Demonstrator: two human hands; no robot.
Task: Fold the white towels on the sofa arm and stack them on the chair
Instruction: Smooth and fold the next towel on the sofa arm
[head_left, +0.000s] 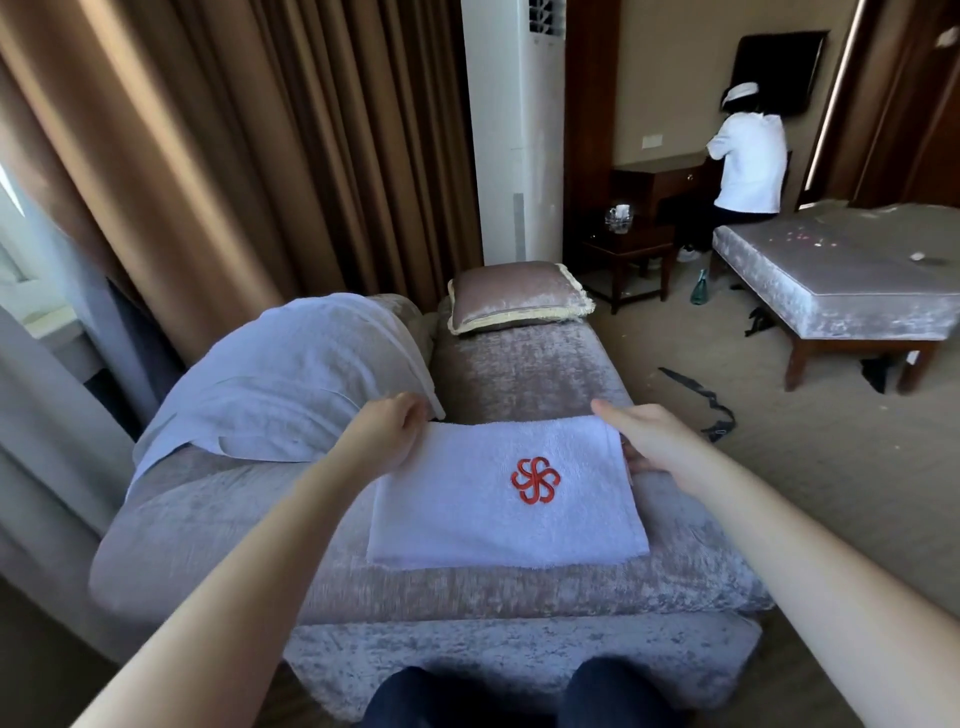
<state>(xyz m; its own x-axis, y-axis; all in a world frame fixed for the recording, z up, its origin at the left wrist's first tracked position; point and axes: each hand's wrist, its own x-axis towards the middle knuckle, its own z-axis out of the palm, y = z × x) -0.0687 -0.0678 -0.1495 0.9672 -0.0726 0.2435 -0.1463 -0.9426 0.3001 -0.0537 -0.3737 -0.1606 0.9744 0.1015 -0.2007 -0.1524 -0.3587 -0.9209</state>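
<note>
A folded white towel (498, 519) with a red flower emblem lies flat on the velvet seat (530, 374) in front of me. My left hand (392, 421) pinches the towel's far left corner. My right hand (649, 441) holds its far right edge, thumb below and fingers stretched over the top. More white towels (280, 384) are draped unfolded over the sofa arm (208, 519) to the left, just beyond my left hand.
A velvet cushion (514, 299) sits at the far end of the seat. Brown curtains hang at left, with a white standing air conditioner (514, 130) behind. A velvet bench (841, 280) stands at right. A person in white stands at the desk.
</note>
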